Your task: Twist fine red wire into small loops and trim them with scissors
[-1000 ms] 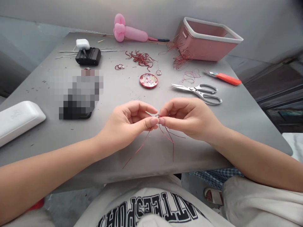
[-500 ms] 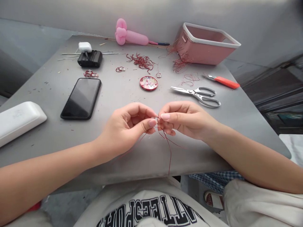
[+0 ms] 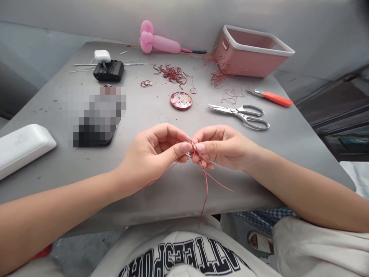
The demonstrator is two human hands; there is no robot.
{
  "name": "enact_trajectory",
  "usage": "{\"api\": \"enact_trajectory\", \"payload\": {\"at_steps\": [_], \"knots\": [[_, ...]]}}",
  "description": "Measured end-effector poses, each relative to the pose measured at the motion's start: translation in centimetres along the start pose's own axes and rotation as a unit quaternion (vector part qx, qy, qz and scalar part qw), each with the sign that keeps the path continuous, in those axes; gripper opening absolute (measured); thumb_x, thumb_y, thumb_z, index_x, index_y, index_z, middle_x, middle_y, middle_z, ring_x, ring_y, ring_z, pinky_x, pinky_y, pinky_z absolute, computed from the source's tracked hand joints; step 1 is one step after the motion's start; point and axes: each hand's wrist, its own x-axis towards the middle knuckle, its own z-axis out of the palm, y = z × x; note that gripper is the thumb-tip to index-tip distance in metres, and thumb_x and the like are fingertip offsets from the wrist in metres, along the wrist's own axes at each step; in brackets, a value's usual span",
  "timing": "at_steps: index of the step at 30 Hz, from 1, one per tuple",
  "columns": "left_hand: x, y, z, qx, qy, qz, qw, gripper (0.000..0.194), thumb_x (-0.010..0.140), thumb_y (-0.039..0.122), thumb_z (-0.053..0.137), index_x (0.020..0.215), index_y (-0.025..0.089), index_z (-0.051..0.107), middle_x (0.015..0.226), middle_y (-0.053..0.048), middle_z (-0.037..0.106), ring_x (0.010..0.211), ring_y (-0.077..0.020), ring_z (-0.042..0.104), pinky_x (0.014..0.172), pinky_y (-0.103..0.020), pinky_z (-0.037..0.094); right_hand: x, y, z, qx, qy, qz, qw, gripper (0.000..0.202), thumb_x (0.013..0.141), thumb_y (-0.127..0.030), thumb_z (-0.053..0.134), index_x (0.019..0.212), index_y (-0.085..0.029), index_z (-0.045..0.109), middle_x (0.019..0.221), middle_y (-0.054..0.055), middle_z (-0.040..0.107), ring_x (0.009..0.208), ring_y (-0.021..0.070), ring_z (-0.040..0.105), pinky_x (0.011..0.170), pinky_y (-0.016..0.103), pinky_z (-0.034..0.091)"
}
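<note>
Near the table's front edge, my left hand (image 3: 157,152) pinches a small ring-shaped piece of red wire (image 3: 206,181) between thumb and forefinger. A tiny shiny bit, perhaps a bead, shows at its fingertips. Touching it from the other side, my right hand (image 3: 223,147) is closed in a pinch on the same wire. Thin loose ends of wire hang below the fingers toward my lap and out to the right. The fingertips partly hide the loop. Beyond the hands sits a round red dish of pale beads (image 3: 181,100).
Silver scissors (image 3: 238,115) and an orange-handled cutter (image 3: 275,99) lie at right. Cut red wire pieces (image 3: 173,75) are heaped behind the dish. A pink basket (image 3: 248,57), pink balloon (image 3: 164,43), black device (image 3: 109,72), blurred phone (image 3: 96,123) and white case (image 3: 24,148) surround the work.
The fingertips have shifted slightly closer together around the loop. The hanging wire ends have swung, one reaching further right and one lower.
</note>
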Motion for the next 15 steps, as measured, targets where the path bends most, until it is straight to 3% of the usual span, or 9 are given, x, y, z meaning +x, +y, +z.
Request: {"api": "enact_trajectory", "payload": {"at_steps": [4, 7, 9, 12, 13, 15], "knots": [[-0.1, -0.3, 0.1, 0.000, -0.030, -0.003, 1.000, 0.013, 0.081, 0.026, 0.073, 0.084, 0.017, 0.064, 0.078, -0.001, 0.069, 0.070, -0.0120, 0.068, 0.069, -0.025, 0.059, -0.1, 0.2, 0.3, -0.091, 0.021, -0.031, 0.995, 0.017, 0.071, -0.024, 0.079, 0.077, -0.014, 0.067, 0.064, -0.001, 0.067, 0.051, 0.0071, 0.058, 0.042, 0.016, 0.042], [-0.1, -0.6, 0.1, -0.020, -0.064, -0.022, 0.998, 0.010, 0.082, 0.023, 0.070, 0.085, 0.017, 0.062, 0.080, -0.001, 0.067, 0.068, -0.0108, 0.067, 0.068, -0.024, 0.059, -0.4, 0.3, 0.8, -0.239, 0.084, -0.118, 0.960, 0.009, 0.072, -0.020, 0.074, 0.074, -0.016, 0.066, 0.061, -0.002, 0.063, 0.051, 0.0070, 0.053, 0.044, 0.019, 0.041], [-0.1, -0.6, 0.1, -0.035, -0.073, -0.042, 0.996, 0.010, 0.081, 0.021, 0.071, 0.084, 0.018, 0.061, 0.079, 0.001, 0.066, 0.066, -0.0098, 0.065, 0.066, -0.024, 0.059, -0.6, 0.3, 1.0, -0.370, 0.124, -0.217, 0.895, 0.004, 0.075, -0.016, 0.067, 0.072, -0.018, 0.065, 0.059, -0.003, 0.061, 0.052, 0.0072, 0.051, 0.046, 0.020, 0.041], [-0.2, -0.3, 0.2, -0.042, -0.085, -0.080, 0.992, 0.011, 0.080, 0.019, 0.071, 0.083, 0.017, 0.061, 0.076, 0.002, 0.064, 0.063, -0.0094, 0.065, 0.068, -0.025, 0.058, -0.7, 0.1, 0.6, -0.548, 0.147, -0.370, 0.736, 0.012, 0.076, -0.013, 0.061, 0.068, -0.022, 0.063, 0.059, -0.003, 0.060, 0.053, 0.0083, 0.050, 0.050, 0.023, 0.042], [-0.3, -0.2, 0.3, -0.040, -0.094, -0.092, 0.991, 0.011, 0.079, 0.019, 0.071, 0.082, 0.017, 0.061, 0.075, 0.003, 0.064, 0.063, -0.0096, 0.065, 0.068, -0.026, 0.058, -0.6, 0.1, 0.3, -0.585, 0.152, -0.404, 0.686, 0.013, 0.076, -0.013, 0.062, 0.068, -0.023, 0.063, 0.060, -0.002, 0.060, 0.055, 0.0091, 0.051, 0.052, 0.024, 0.043], [-0.3, 0.0, 0.4, -0.032, -0.109, -0.108, 0.988, 0.012, 0.078, 0.019, 0.072, 0.080, 0.017, 0.060, 0.074, 0.002, 0.063, 0.063, -0.0102, 0.065, 0.067, -0.026, 0.058, -0.5, 0.1, -0.4, -0.628, 0.167, -0.438, 0.622, 0.014, 0.079, -0.017, 0.062, 0.068, -0.026, 0.063, 0.064, -0.001, 0.062, 0.058, 0.0110, 0.052, 0.056, 0.027, 0.045]]}}
